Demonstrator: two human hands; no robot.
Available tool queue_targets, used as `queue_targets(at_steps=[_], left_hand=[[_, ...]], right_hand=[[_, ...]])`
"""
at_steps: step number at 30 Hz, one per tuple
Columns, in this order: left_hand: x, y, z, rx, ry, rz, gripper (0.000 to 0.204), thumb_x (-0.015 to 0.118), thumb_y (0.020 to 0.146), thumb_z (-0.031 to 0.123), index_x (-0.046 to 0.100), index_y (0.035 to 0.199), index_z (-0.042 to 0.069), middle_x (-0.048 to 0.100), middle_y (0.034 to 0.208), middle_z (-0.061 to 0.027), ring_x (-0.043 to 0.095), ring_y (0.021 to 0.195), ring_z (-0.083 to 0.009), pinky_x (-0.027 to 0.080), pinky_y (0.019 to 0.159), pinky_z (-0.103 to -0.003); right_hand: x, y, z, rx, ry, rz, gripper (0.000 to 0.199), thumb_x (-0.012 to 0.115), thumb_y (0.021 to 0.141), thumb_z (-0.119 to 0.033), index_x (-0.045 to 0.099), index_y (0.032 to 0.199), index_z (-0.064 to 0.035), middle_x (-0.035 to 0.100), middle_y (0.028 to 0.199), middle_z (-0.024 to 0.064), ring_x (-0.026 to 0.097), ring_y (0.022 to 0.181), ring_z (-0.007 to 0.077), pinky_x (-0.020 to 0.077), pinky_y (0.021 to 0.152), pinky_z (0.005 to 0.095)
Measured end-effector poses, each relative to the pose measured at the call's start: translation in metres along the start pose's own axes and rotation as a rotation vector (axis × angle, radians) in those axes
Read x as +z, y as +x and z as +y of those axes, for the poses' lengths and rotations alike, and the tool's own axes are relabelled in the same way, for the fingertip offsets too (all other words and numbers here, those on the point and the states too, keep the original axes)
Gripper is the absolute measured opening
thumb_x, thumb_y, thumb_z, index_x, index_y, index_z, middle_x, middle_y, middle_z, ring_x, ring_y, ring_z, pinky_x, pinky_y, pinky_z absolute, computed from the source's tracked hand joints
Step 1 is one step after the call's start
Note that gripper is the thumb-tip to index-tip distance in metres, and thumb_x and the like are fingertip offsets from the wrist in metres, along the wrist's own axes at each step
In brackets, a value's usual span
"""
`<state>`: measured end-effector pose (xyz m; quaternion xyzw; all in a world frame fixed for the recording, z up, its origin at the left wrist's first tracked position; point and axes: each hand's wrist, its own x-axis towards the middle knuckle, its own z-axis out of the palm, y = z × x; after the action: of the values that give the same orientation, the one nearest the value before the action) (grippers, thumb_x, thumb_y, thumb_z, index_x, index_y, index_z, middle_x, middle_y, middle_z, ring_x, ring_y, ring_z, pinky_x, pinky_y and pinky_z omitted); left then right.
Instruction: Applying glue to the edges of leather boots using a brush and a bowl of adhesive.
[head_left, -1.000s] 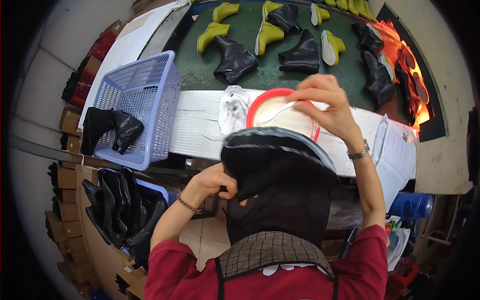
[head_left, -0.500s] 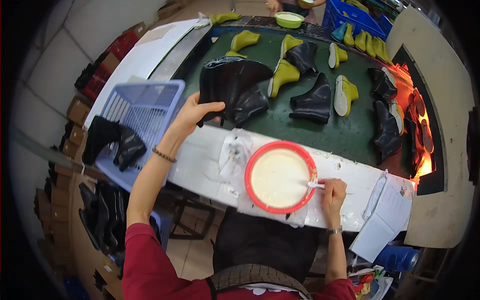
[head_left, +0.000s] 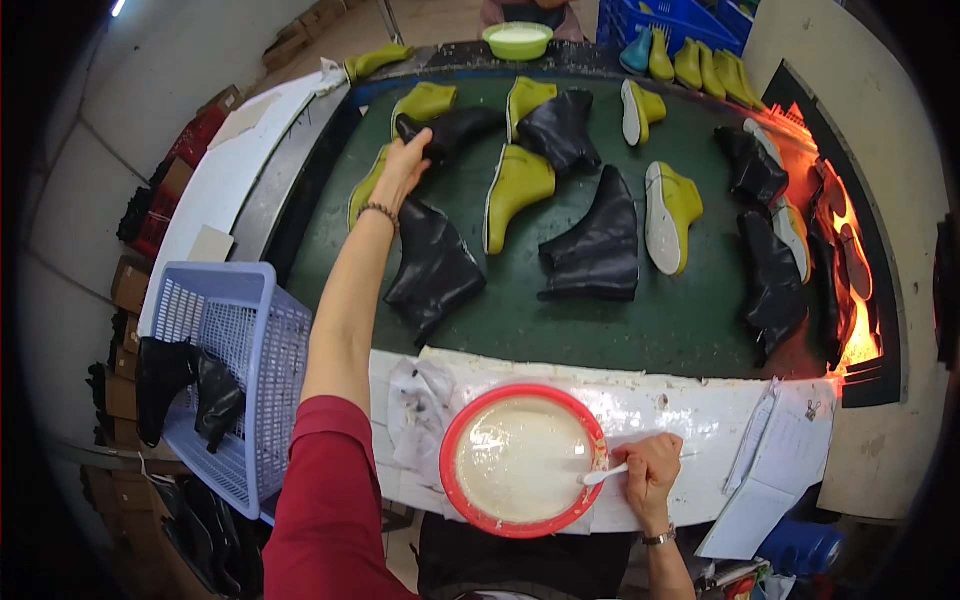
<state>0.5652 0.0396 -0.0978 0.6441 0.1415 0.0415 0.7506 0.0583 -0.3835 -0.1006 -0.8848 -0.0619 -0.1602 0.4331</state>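
Reaching far over the green conveyor belt (head_left: 340, 262), my left hand (head_left: 405, 165) grips a black boot (head_left: 460, 134) among yellow-green shoe lasts. Another black boot (head_left: 430, 268) lies just nearer than that hand. My right hand (head_left: 652, 474) is closed around the handle of a small white brush (head_left: 604, 475), whose head is at the rim of a red basin (head_left: 452, 490). Cream-coloured liquid (head_left: 522, 458) fills the basin. A yellow-green last with a pale sole (head_left: 518, 196) and more black boots (head_left: 598, 240) rest on the belt.
A blue plastic basket (head_left: 262, 330) with black boots stands at left. A glowing orange heater opening (head_left: 850, 290) is at the belt's right end. An open notebook (head_left: 770, 470) lies on the white ledge. A green bowl (head_left: 518, 42) sits at the far edge, near another person.
My left hand has carried the black boot forward, from above the near edge to the belt's far left part. My right hand keeps the brush at the basin's rim. The view has shifted.
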Motion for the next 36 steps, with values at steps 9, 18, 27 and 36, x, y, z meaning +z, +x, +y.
queue_targets(at_steps=[9,18,27,36], left_hand=[[-0.015,-0.216,-0.011,0.627,1.239,-0.405,0.110,0.091,0.072,0.035,0.030,0.162,0.020,0.041,0.158,-0.0243,0.038,0.147,-0.0448,0.036,0.115,-0.062],[-0.068,-0.469,0.044,0.780,0.629,-0.122,0.034,0.079,0.090,0.015,0.073,0.121,0.001,0.075,0.114,-0.0131,0.070,0.109,-0.0233,0.055,0.094,-0.034],[-0.087,-0.708,-0.005,0.004,0.447,-1.312,0.031,0.073,0.093,0.010,0.072,0.123,0.003,0.073,0.122,-0.0133,0.069,0.113,-0.0303,0.055,0.096,-0.041],[-0.108,-0.722,0.014,-0.213,0.289,-1.497,0.032,0.068,0.090,0.008,0.073,0.121,-0.002,0.074,0.125,-0.0137,0.067,0.123,-0.0324,0.056,0.099,-0.042]], right_hand=[[0.008,-0.009,0.012,-0.049,-0.131,0.051,0.029,0.047,0.102,-0.013,0.072,0.088,-0.0083,0.067,0.079,0.0033,0.058,0.076,0.0226,0.0390,0.086,0.0393],[0.018,-0.013,0.028,-0.043,0.059,0.124,0.038,0.044,0.110,-0.021,0.078,0.108,-0.0034,0.071,0.081,0.0125,0.065,0.074,0.0226,0.0493,0.065,0.0383],[0.015,-0.016,0.032,-0.162,-0.105,0.119,0.026,0.059,0.106,-0.023,0.077,0.100,-0.0053,0.069,0.074,0.0085,0.061,0.070,0.0224,0.0496,0.069,0.0365],[0.012,-0.016,0.017,-0.261,-0.212,0.253,0.030,0.052,0.105,-0.023,0.075,0.101,-0.0047,0.070,0.085,0.0121,0.062,0.081,0.0305,0.0445,0.076,0.0434]])
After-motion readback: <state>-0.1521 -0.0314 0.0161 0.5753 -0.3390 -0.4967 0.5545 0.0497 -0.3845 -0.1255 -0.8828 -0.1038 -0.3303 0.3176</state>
